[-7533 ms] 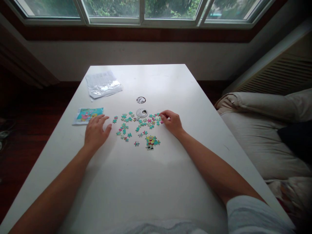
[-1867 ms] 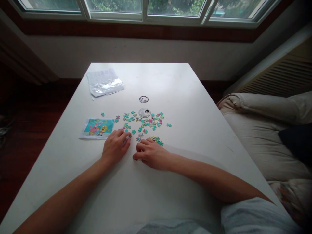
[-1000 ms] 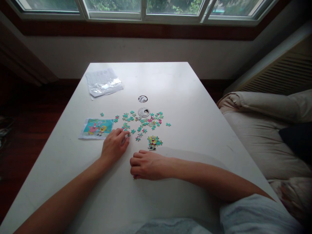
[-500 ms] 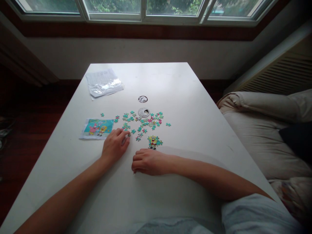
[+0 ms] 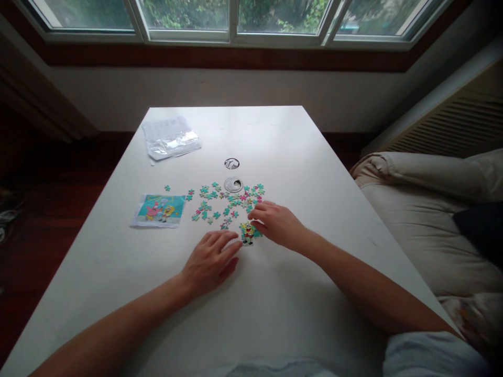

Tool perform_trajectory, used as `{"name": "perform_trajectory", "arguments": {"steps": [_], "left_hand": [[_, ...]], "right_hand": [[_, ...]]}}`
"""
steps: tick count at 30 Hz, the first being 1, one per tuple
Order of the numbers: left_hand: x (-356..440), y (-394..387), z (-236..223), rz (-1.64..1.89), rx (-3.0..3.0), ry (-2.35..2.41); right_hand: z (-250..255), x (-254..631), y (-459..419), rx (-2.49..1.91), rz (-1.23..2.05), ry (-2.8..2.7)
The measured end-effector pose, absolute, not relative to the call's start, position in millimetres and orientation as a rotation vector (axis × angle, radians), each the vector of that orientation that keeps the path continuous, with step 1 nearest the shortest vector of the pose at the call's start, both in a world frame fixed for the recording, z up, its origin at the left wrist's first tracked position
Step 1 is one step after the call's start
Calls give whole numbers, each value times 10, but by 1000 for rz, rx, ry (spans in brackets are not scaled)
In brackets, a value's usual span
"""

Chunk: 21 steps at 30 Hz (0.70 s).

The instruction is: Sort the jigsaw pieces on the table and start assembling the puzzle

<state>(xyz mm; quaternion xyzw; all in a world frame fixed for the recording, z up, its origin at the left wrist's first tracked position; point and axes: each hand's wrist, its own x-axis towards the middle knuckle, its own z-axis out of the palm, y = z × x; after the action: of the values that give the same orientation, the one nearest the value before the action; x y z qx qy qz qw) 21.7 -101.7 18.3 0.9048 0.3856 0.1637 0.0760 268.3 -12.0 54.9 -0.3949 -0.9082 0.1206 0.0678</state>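
A small joined section of jigsaw puzzle with a yellow cartoon figure lies on the white table. My left hand rests just left of its lower edge, fingers stretched out and slightly apart, with nothing in them. Over the section's upper right side is my right hand, its fingers bent and drawn together near the thumb. What its fingertips hold, if anything, is too small to make out. Loose green and pink puzzle pieces are scattered beyond both hands.
A picture card in clear wrapping lies left of the pieces. Clear plastic bags with paper are at the far left of the table. Two round metal fittings, one a ring, sit mid-table. A sofa stands at the right.
My left hand has left the loose pieces and come right and nearer, beside the joined section. My right hand has moved up and right, from below the section to its upper right.
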Motion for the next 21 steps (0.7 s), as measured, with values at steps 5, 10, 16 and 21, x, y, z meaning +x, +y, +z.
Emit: {"name": "perform_trajectory", "arguments": {"steps": [5, 10, 16, 21], "left_hand": [[370, -1061, 118, 306, 2760, 993], [379, -1054, 87, 222, 2741, 1005], [372, -1072, 97, 205, 2755, 1000], [368, -1087, 103, 219, 2747, 1009]], "right_hand": [[307, 2811, -236, -1199, 367, -2680], [244, 2824, -288, -1216, 390, -2608], [247, 2779, -290, -1269, 481, -2543], [235, 2757, -302, -1266, 559, -2506]]}}
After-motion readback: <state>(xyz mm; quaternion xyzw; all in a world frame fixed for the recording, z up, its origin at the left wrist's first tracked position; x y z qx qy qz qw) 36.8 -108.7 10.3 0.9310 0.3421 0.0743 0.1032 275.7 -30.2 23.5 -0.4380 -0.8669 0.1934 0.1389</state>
